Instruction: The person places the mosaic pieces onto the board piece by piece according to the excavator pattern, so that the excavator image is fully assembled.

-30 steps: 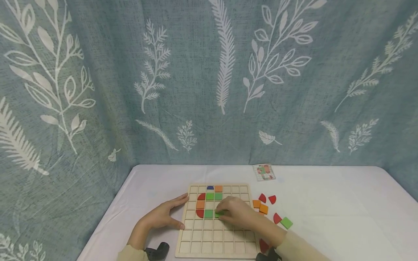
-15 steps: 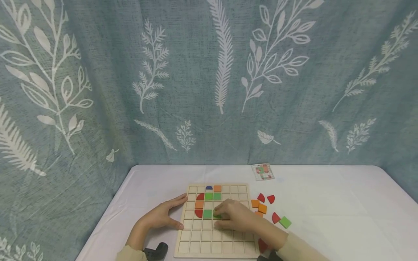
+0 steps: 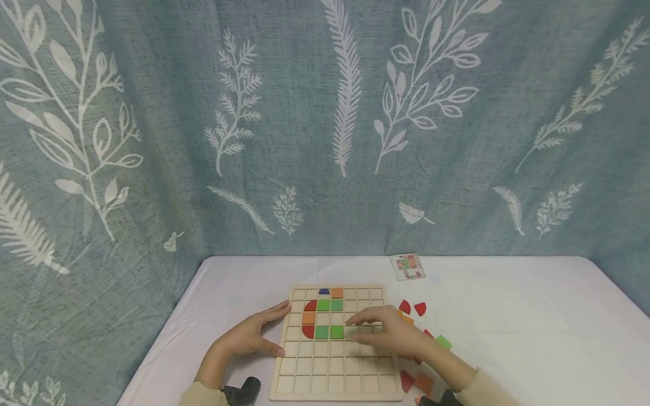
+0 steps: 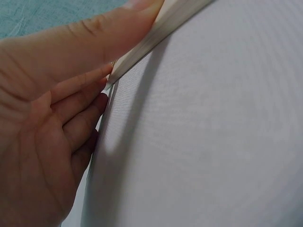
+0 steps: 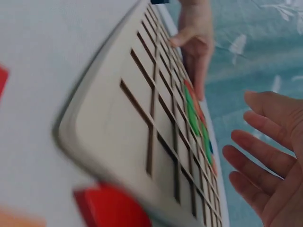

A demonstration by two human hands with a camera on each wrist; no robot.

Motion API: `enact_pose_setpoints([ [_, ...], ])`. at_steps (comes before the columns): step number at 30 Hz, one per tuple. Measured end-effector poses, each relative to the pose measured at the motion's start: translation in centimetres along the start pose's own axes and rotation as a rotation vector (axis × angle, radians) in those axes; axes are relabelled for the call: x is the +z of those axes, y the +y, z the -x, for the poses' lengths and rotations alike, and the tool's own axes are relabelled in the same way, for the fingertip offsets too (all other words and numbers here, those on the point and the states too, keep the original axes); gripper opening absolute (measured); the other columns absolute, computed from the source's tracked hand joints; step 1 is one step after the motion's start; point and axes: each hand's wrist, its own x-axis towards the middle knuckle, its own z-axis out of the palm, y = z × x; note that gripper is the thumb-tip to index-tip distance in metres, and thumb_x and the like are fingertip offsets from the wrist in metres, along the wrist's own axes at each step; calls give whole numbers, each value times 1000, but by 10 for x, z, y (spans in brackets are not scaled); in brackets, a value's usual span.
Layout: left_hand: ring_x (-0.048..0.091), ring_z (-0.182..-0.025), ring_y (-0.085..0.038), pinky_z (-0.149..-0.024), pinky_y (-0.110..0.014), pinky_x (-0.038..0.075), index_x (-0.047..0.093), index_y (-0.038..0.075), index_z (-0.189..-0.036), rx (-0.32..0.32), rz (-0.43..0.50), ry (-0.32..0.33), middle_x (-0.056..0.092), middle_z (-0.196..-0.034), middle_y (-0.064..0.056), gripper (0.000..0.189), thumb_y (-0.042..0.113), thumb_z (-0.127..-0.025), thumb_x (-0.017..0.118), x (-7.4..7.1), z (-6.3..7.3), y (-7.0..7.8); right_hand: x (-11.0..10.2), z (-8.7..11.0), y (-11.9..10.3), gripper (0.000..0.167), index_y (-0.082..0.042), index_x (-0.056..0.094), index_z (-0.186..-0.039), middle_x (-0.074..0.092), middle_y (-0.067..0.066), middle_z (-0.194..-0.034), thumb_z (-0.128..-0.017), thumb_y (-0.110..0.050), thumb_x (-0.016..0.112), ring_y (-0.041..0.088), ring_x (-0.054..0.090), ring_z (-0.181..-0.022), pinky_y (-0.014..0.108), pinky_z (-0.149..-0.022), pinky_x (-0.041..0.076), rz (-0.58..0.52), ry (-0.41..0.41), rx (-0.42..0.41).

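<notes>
Far left, my left hand [image 3: 249, 335] had the wooden board [image 3: 335, 389] by its left side: thumb and fingers well apart, fairly straight, tips against the edge. That was steadying, I judged, not clamping.

Across the board, then! Second column: a red rounded piece [image 3: 311, 305], an orange square [image 3: 308, 318] below it, another red rounded piece [image 3: 308, 331] under that. On to the third: a blue piece [image 3: 324, 292] in the top row, a light green square [image 3: 323, 305] right below, and a darker green tile [image 3: 322, 332] in the fourth row. Fourth column: an orange tile [image 3: 337, 293] up top, a second darker green tile [image 3: 337, 305] beneath, and a bright green tile [image 3: 337, 332] down in the fourth row, flat in its cell.

Just right of that one hung my right hand [image 3: 388, 332], fingers and thumb apart, nothing visible between them. This looked like the filling-in step, caught between pieces; the next move seemed to call for a pinch on a loose one.

Plenty lay right of the board: two red wedges [image 3: 420, 309] on the far side, another red piece [image 3: 407, 381] near the close corner, a loose green square [image 3: 443, 342] partly behind my forearm. Beyond them, the pattern card [image 3: 408, 267] lay flat.
</notes>
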Motion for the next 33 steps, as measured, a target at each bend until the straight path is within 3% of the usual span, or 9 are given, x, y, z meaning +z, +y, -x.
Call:
enact_pose_setpoints([
  [7,16,-136,-44,-108,-60,15,37,2,-140,-16,-13,8,24,-150,-18,98,30,-58,83,1,-1,1,-28,38,9,31,-5,65,-112,67,9,-110,-87,-24,64,21,63,-99,39,-85,53,-34,104,-25],
  [11,16,-136,-44,-108,-60,16,37,2,-140,-10,-14,7,24,-150,-19,98,31,-58,83,1,-1,2,-41,64,16,31,-4,64,-113,67,10,-109,-88,-21,63,20,62,-99,37,-85,53,-37,151,16],
  [18,16,-136,-44,-108,-60,15,37,2,-140,-18,-12,11,23,-150,-19,98,31,-58,83,0,-1,1,-55,101,34,30,-10,66,-110,68,3,-106,-86,-28,65,9,62,-99,32,-84,53,83,199,133],
  [23,15,-136,-44,-108,-60,15,37,2,-140,-15,-7,16,23,-150,-19,98,31,-58,83,0,0,0,-61,114,40,40,-10,63,-116,67,1,-110,-81,-27,71,8,61,-100,36,-86,52,146,195,203],
  [27,15,-136,-45,-108,-60,15,37,2,-140,-16,0,17,23,-150,-19,98,30,-57,83,0,0,2,-61,117,42,53,-11,58,-124,66,2,-113,-75,-25,75,13,62,-101,35,-86,52,157,194,315],
  [33,14,-136,-44,-109,-60,14,38,2,-139,-35,11,18,23,-150,-19,98,29,-57,83,1,0,5,-52,115,41,61,-14,59,-122,67,0,-105,-67,-23,81,19,63,-96,38,-84,53,178,284,488],
])
